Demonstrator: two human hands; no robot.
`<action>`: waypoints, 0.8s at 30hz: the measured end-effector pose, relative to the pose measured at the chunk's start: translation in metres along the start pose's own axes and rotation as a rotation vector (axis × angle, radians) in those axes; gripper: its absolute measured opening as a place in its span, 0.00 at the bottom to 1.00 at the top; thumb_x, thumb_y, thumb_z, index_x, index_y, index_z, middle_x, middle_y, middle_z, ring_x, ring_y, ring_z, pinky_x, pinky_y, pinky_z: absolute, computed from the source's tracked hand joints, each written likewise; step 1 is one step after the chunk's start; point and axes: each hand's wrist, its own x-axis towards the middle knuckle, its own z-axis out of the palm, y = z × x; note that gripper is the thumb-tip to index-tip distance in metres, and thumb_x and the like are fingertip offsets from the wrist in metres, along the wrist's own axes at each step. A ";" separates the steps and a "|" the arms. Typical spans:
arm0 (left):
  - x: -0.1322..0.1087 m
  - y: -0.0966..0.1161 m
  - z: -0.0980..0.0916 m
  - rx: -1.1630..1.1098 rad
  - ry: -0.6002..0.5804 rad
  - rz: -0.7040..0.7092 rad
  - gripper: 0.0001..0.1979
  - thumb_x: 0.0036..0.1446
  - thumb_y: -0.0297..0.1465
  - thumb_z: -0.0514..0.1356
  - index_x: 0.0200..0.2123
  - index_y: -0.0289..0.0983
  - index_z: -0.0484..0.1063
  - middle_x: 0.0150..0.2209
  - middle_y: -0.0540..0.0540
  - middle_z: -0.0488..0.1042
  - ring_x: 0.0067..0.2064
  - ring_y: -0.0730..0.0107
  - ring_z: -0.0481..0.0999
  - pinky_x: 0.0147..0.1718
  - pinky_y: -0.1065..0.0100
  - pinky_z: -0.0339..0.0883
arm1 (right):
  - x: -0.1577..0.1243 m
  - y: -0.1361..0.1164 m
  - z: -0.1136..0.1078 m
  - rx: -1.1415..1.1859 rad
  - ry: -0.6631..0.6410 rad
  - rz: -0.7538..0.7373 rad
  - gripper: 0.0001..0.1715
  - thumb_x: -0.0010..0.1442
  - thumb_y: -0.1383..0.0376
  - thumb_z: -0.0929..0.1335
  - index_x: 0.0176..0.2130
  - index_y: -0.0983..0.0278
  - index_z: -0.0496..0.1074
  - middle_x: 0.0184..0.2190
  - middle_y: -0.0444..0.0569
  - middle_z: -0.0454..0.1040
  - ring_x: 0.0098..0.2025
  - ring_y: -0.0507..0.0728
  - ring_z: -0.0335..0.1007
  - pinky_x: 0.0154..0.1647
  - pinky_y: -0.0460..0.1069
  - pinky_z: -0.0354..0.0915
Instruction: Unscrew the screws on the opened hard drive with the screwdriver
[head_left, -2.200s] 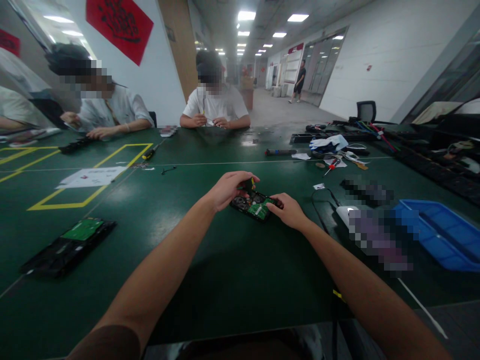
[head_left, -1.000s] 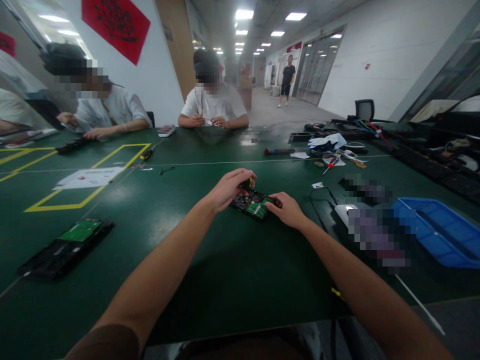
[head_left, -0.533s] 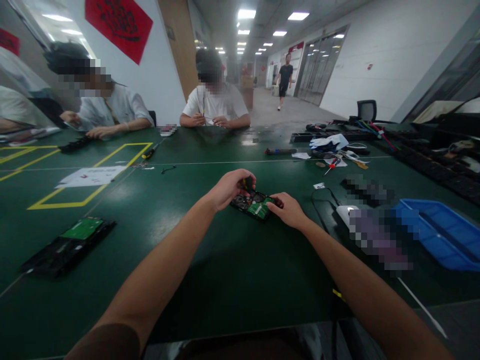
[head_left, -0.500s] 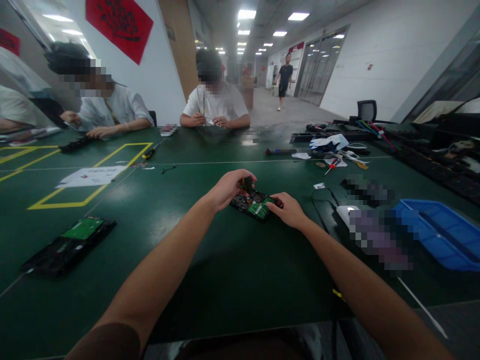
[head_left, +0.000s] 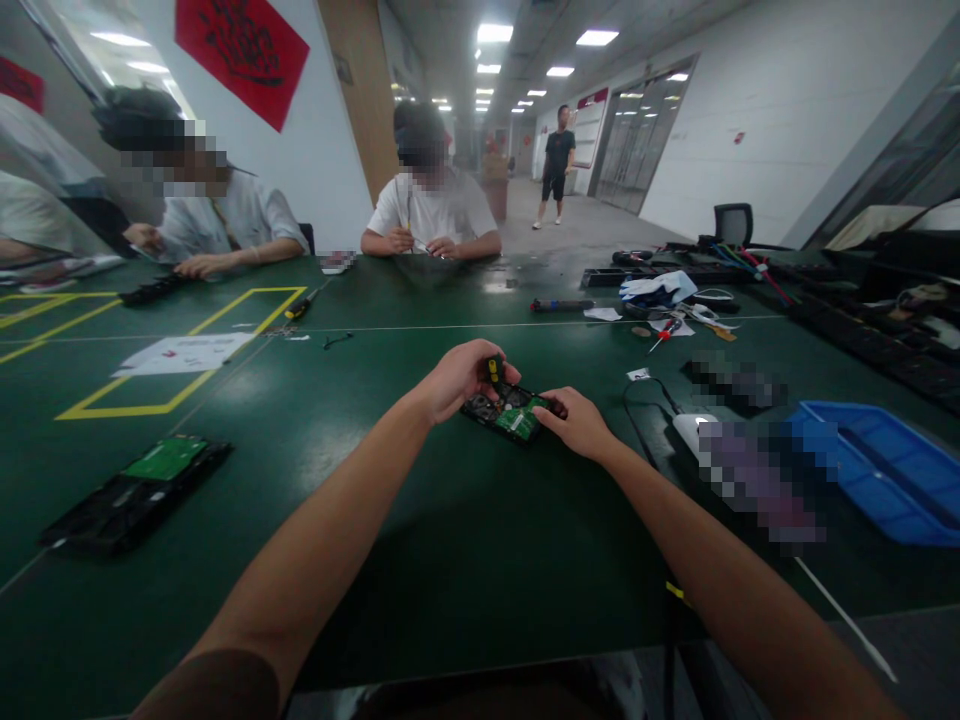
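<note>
My left hand [head_left: 463, 378] is closed around the black and yellow handle of a screwdriver [head_left: 493, 370], held upright over the left part of a hard drive in a black tray [head_left: 517, 418]. The drive lies on the table in front of me, its green circuit board facing up. I cannot make out the screwdriver's tip. With thumb and fingers my right hand [head_left: 577, 420] grips the tray's right end. A similar drive in a black tray [head_left: 135, 495] rests farther left, apart from both hands.
Right of my arm lie a blurred-out device with a cable [head_left: 742, 470] and a blue bin [head_left: 892, 470]. Farther back are a glove [head_left: 658, 288], a red screwdriver [head_left: 664, 335] and a dark cylindrical tool [head_left: 562, 304]. White paper [head_left: 184, 353] lies left. Two people sit opposite, working.
The screwdriver handle has turned in my left fingers, so its yellow marking now shows. My right hand and the drive stay nearly in place. A person in the background has moved slightly left.
</note>
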 end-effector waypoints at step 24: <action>0.002 0.003 0.000 -0.010 -0.003 0.037 0.11 0.60 0.36 0.59 0.37 0.34 0.76 0.37 0.39 0.77 0.42 0.61 0.77 0.36 0.65 0.74 | -0.002 -0.003 -0.005 -0.003 -0.013 0.008 0.24 0.66 0.50 0.68 0.53 0.63 0.76 0.47 0.53 0.74 0.40 0.57 0.70 0.40 0.51 0.65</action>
